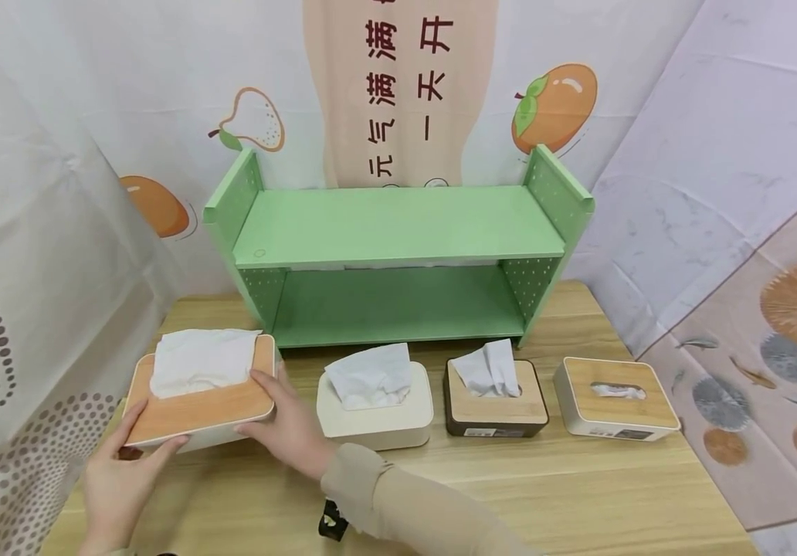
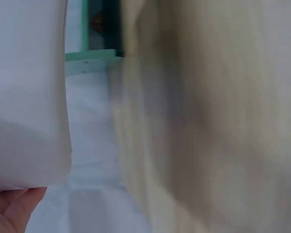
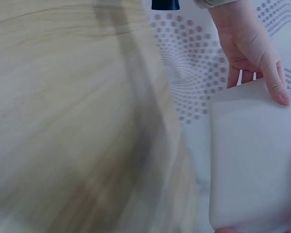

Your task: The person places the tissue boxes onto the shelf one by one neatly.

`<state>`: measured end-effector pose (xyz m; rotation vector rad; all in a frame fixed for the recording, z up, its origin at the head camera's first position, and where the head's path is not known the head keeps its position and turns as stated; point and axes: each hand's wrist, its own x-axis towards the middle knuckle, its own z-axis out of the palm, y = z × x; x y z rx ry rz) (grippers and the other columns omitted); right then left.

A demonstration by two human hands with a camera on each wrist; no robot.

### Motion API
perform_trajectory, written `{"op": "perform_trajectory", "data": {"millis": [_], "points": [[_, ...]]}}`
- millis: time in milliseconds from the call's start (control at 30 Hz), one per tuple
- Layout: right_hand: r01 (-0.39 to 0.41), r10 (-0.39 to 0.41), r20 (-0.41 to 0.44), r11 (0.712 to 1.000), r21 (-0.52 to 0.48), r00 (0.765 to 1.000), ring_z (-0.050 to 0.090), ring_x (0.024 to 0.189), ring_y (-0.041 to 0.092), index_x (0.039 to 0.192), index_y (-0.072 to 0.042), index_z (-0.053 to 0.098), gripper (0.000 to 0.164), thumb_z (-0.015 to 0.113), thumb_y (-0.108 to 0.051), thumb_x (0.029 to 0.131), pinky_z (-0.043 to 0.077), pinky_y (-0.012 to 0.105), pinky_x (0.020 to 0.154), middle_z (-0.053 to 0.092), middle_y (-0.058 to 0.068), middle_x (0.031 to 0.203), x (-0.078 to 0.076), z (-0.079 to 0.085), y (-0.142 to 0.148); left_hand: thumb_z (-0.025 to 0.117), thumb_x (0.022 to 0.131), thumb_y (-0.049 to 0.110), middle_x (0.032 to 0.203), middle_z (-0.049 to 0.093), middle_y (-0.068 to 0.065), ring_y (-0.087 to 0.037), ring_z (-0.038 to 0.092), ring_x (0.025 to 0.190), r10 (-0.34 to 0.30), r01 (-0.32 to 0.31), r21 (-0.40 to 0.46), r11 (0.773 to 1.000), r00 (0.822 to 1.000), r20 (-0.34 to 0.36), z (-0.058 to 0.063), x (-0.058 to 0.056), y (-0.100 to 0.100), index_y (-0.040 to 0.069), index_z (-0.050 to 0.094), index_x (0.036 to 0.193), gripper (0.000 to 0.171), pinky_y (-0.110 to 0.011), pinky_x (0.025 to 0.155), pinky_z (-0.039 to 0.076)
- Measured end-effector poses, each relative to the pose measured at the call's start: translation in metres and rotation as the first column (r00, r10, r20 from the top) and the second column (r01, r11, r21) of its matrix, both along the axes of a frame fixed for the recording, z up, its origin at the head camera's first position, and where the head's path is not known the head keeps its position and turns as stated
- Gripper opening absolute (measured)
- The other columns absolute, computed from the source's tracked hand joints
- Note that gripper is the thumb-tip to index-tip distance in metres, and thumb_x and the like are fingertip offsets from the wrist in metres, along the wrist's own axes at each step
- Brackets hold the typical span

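A large white tissue box (image 1: 197,409) with an orange-toned wooden lid and a tissue sticking up is held above the table's left side, tilted. My left hand (image 1: 117,479) grips its near-left corner, thumb and fingers apart around it. At its right end my right hand (image 1: 290,425) grips the box, fingers over the lid's edge. The right wrist view shows the box's smooth white face (image 3: 254,155) and my left hand (image 3: 252,53) on its far end. White box wall (image 2: 26,97) fills the left wrist view's left side, fingers (image 2: 19,208) under its corner.
A green two-tier shelf (image 1: 398,224) stands at the back of the wooden table (image 1: 510,494). Before it, left to right, sit a cream tissue box (image 1: 378,425), a dark-sided one (image 1: 496,409) and a white one with a wooden lid (image 1: 617,394). Printed curtains enclose the table.
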<state>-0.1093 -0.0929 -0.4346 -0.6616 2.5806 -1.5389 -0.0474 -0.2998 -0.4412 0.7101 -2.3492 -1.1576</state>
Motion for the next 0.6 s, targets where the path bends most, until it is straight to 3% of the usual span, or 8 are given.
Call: {"op": "perform_trajectory", "data": {"millis": [67, 167, 233, 400, 600], "points": [[0.006, -0.006, -0.033, 1.0, 0.002, 0.999, 0.053, 0.122, 0.018, 0.143, -0.026, 0.042, 0.071, 0.076, -0.032, 0.08, 0.045, 0.019, 0.094, 0.023, 0.018, 0.154, -0.001, 0.005, 0.005, 0.087, 0.066, 0.014, 0.112, 0.066, -0.002, 0.004, 0.043, 0.05, -0.007, 0.007, -0.007, 1.0, 1.0, -0.018, 0.004, -0.001, 0.003, 0.02, 0.056, 0.134, 0.074, -0.013, 0.043, 0.036], [0.016, -0.016, -0.072, 1.0, 0.0, 0.997, 0.054, 0.12, 0.017, 0.142, -0.025, 0.042, 0.071, 0.076, -0.032, 0.08, 0.046, 0.02, 0.093, 0.023, 0.017, 0.154, -0.001, 0.014, 0.014, 0.087, 0.066, 0.013, 0.129, 0.058, -0.019, 0.013, 0.045, 0.055, -0.018, 0.017, -0.025, 1.0, 0.998, -0.063, 0.011, -0.002, 0.01, 0.02, 0.057, 0.133, 0.074, -0.006, 0.05, 0.036], [0.023, -0.023, -0.096, 1.0, 0.003, 0.995, 0.052, 0.123, 0.019, 0.142, -0.024, 0.043, 0.071, 0.077, -0.032, 0.08, 0.045, 0.023, 0.096, 0.024, 0.017, 0.154, -0.002, 0.02, 0.021, 0.088, 0.063, 0.008, 0.129, 0.06, -0.01, 0.017, 0.046, 0.055, -0.038, 0.033, -0.041, 0.999, 0.99, -0.138, 0.014, -0.004, 0.016, 0.017, 0.059, 0.131, 0.074, -0.003, 0.052, 0.036], [0.023, -0.023, -0.142, 1.0, 0.002, 0.99, 0.048, 0.129, 0.025, 0.143, -0.022, 0.041, 0.072, 0.075, -0.031, 0.081, 0.045, 0.032, 0.099, 0.025, 0.016, 0.154, -0.003, 0.035, 0.038, 0.088, 0.057, -0.005, 0.121, 0.058, 0.022, 0.022, 0.051, 0.061, -0.1, 0.071, -0.103, 0.992, 0.946, -0.307, 0.025, -0.007, 0.034, 0.013, 0.063, 0.126, 0.076, -0.001, 0.055, 0.039], [0.01, -0.015, -0.214, 1.0, -0.023, 0.977, 0.04, 0.134, 0.027, 0.144, -0.02, 0.04, 0.071, 0.074, -0.03, 0.082, 0.049, 0.028, 0.09, 0.029, 0.015, 0.153, -0.004, 0.048, 0.061, 0.086, 0.054, -0.01, 0.124, 0.061, 0.013, 0.022, 0.05, 0.091, -0.116, 0.085, -0.098, 0.991, 0.918, -0.379, 0.041, -0.01, 0.058, 0.01, 0.062, 0.127, 0.079, 0.001, 0.069, 0.04]]}}
